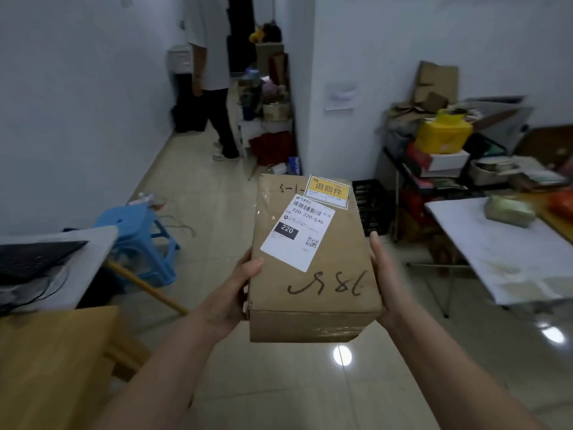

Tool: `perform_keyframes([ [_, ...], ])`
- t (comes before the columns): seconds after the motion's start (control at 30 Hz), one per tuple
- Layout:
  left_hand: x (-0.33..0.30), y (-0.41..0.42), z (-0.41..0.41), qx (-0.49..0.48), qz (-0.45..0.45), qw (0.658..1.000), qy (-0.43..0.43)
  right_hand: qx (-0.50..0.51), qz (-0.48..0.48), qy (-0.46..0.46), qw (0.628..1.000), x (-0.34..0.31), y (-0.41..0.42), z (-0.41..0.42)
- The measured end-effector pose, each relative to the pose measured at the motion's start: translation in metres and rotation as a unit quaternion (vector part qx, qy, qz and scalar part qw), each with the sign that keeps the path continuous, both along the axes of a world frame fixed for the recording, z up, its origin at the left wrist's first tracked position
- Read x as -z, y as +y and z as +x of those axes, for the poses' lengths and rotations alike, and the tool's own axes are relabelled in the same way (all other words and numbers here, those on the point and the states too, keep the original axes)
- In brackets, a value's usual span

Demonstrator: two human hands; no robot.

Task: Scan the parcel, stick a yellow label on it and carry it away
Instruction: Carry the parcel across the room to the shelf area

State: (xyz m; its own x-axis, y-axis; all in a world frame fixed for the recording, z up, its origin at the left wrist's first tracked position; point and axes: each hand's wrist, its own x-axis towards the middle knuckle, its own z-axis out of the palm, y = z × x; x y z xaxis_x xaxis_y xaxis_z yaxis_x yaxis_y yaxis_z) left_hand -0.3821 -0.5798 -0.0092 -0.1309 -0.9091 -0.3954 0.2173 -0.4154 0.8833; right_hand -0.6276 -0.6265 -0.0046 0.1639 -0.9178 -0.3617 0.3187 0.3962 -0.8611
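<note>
A: Head view, the only one. Where's the box (313, 259)?

B: Held up between both hands, out in front, above the floor (217, 212). The left hand (238, 293) grips its left edge — thumb lying on the top face, the other fingers hidden underneath. The right hand (387, 274) is laid flat against the right side, fingers straight and pressing inward.

A: And the yellow label (328, 191)?

B: Already stuck on, at the far end of the top face, away from both hands. The white label (297, 232) with the barcode sits just nearer, a little beyond the left thumb. Handwritten marks run between the hands.

A: So what's done?

B: Labelling looks finished. Scanning I'd guess is done too, though no scanner shows and nothing here proves it.

A: What's left?

B: The carrying — and that seems under way, since the box rests on nothing. Where it is meant to go I cannot tell.

A: Anything around?

B: A blue stool (139, 234) left of the left hand, a white table (508, 262) right of the right hand, and a person (214, 72) standing well beyond the box, in the passage ahead.
</note>
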Motion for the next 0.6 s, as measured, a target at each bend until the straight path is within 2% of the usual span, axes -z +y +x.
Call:
perform_keyframes([
  [0.27,-0.006,-0.068,-0.056,0.038,0.039,0.998,0.034,-0.05,-0.029,0.059,0.997,-0.005,-0.02,-0.062],
  [0.6,-0.007,-0.181,-0.066,0.082,0.037,0.996,-0.005,-0.049,0.02,0.012,0.999,-0.006,-0.105,-0.075],
])
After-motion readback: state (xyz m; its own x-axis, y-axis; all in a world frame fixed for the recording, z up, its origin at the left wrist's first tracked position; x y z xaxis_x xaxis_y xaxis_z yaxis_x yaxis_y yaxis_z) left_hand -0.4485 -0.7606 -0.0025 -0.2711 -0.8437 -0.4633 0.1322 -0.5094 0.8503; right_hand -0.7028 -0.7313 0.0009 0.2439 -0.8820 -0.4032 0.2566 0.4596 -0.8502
